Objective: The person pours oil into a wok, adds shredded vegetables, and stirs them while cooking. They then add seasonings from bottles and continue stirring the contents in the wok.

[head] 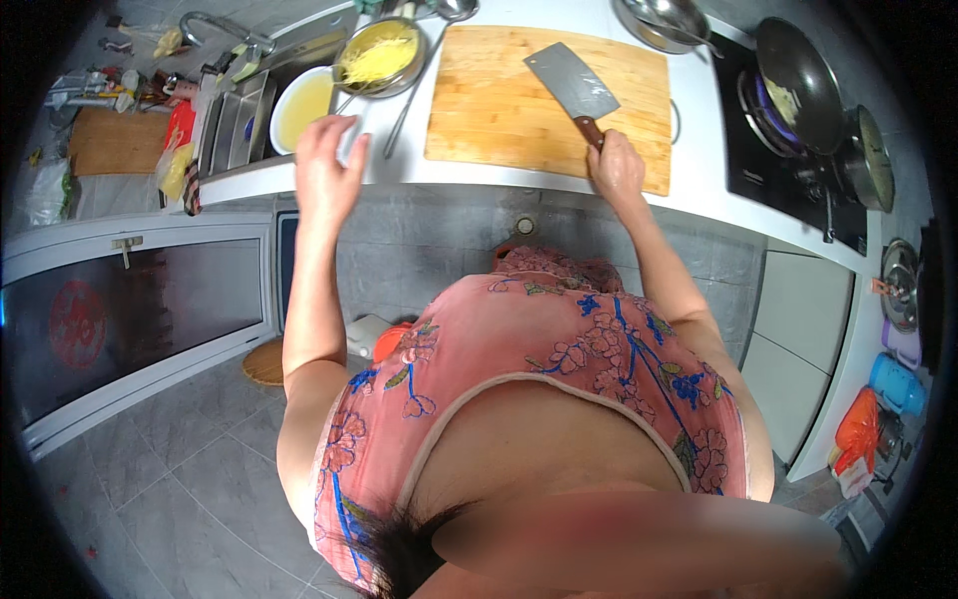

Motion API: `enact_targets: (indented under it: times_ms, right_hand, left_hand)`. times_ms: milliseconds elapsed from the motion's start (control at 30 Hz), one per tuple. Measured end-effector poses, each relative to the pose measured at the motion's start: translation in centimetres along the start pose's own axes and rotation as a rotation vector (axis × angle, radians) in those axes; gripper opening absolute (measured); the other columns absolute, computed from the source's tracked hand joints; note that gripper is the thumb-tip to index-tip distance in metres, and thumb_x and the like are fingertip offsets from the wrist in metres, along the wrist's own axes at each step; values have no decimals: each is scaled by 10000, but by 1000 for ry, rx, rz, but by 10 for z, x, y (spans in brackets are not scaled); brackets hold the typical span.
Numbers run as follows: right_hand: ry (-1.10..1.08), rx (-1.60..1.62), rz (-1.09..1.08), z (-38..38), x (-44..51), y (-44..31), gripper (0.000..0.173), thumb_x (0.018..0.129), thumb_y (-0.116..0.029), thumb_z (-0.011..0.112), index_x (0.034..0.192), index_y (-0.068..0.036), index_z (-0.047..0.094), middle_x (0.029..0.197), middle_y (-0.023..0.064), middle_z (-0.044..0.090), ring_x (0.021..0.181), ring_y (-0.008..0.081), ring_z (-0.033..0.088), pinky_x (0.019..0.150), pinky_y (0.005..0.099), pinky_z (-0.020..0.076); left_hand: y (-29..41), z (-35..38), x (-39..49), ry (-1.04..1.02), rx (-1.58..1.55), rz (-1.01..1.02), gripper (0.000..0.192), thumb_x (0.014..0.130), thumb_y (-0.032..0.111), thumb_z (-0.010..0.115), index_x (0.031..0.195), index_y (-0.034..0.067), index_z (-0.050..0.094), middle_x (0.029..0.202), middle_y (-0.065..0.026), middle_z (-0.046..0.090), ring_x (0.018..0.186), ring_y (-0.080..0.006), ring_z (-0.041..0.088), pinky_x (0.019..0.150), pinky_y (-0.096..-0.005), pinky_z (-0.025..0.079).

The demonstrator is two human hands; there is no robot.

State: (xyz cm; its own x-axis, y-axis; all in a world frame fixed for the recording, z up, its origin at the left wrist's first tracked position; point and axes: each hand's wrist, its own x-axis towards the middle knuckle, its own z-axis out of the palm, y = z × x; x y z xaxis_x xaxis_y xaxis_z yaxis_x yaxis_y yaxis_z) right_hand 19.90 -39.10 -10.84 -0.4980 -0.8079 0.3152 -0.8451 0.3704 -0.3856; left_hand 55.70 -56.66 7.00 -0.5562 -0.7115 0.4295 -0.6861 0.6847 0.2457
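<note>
My right hand [618, 166] grips the dark wooden handle of a cleaver [572, 82]. Its broad steel blade lies over a bamboo cutting board [479, 105], tilted towards the upper left. My left hand [327, 168] holds nothing, its fingers apart, and hovers near the counter edge. Just beyond those fingers is a white bowl [305, 105] of yellowish liquid. Beside that bowl stands a metal strainer or bowl [404, 84] filled with pale yellow shreds [380, 60]. A long-handled metal ladle [408, 112] lies between the shreds and the board.
On the right, a black wok [804, 82] with pale food sits tilted over a lit burner of the black gas hob [763, 183]. A metal pot [662, 30] stands behind the board. To the left are a steel sink [236, 123] and a curved faucet [217, 26].
</note>
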Motion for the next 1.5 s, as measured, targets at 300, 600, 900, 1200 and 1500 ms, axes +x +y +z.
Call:
enact_targets:
  times_ms: [300, 600, 900, 1200, 1500]
  right_hand:
    - [-38, -237, -12, 19, 25, -26, 260, 840, -224, 694, 984, -23, 612, 965, 160, 599, 958, 345, 591, 793, 480, 498]
    - [75, -177, 28, -2, 0, -20, 385, 821, -182, 705, 1166, -28, 632, 1191, 202, 565, 1121, 370, 550, 927, 474, 466]
    - [170, -245, 104, -81, -46, 87, 444, 830, -156, 697, 1224, 22, 595, 1283, 289, 521, 1187, 432, 525, 1001, 469, 454]
    - [460, -484, 236, -211, -67, 262, 463, 842, -273, 726, 1217, -23, 619, 1250, 255, 550, 1160, 405, 544, 992, 472, 452]
    - [380, -661, 488, -266, -69, 363, 782, 794, -546, 719, 1382, -77, 504, 1428, 223, 457, 1329, 383, 436, 1036, 512, 426]
  left_hand:
    - [-170, -10, -5, -477, -1105, -989, 582, 974, 434, 588, 1334, -9, 476, 1216, -257, 620, 951, -315, 713, 692, -372, 623]
    - [-160, 52, 13, -651, -1873, -1159, 383, 987, 177, 503, 1251, -102, 505, 944, -137, 653, 601, -116, 472, 419, -185, 381]
    - [-126, 51, 35, -540, -1959, -1140, 294, 1017, 137, 487, 1195, -97, 494, 685, 6, 416, 518, -62, 351, 375, -190, 245]
    - [-74, 5, 33, -351, -1891, -929, 300, 1023, 154, 492, 1226, -67, 492, 674, 7, 401, 503, -65, 347, 372, -192, 244]
    - [-51, 31, 47, -318, -1972, -996, 283, 1041, 161, 464, 1199, -68, 510, 657, 23, 365, 476, -62, 334, 361, -206, 265]
